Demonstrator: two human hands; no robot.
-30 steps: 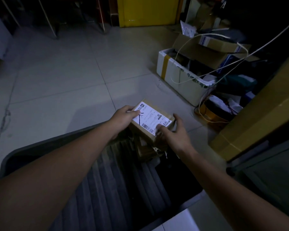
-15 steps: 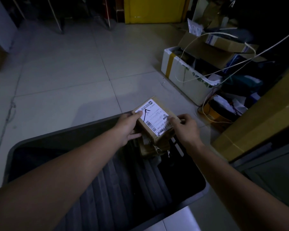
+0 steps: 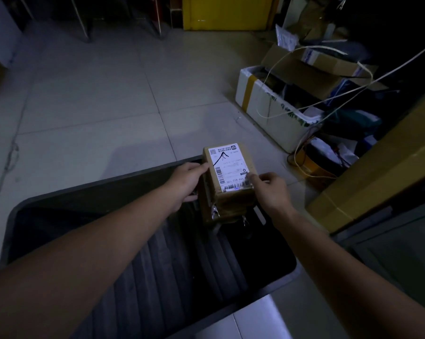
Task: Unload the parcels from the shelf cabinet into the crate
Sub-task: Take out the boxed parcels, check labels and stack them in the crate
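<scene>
A small brown cardboard parcel (image 3: 231, 172) with a white shipping label on top sits at the far right corner of the dark crate (image 3: 84, 189), on top of other brown parcels (image 3: 227, 211). My left hand (image 3: 188, 178) grips its left side. My right hand (image 3: 271, 189) holds its right near corner, thumb on the label. The crate's ribbed floor stretches toward me between my forearms. The shelf cabinet (image 3: 390, 231) stands at the right, its inside hidden.
A white foam box (image 3: 263, 104) full of clutter, an open cardboard box (image 3: 311, 67) and loose white cables (image 3: 353, 89) lie at the right. A large brown carton (image 3: 378, 167) sits on the cabinet. A yellow door (image 3: 226, 11) is far back. Pale floor tiles spread left.
Both hands have turned the parcel so its label runs lengthwise away from me and lowered it onto the parcels in the crate's corner. The camera has shifted slightly.
</scene>
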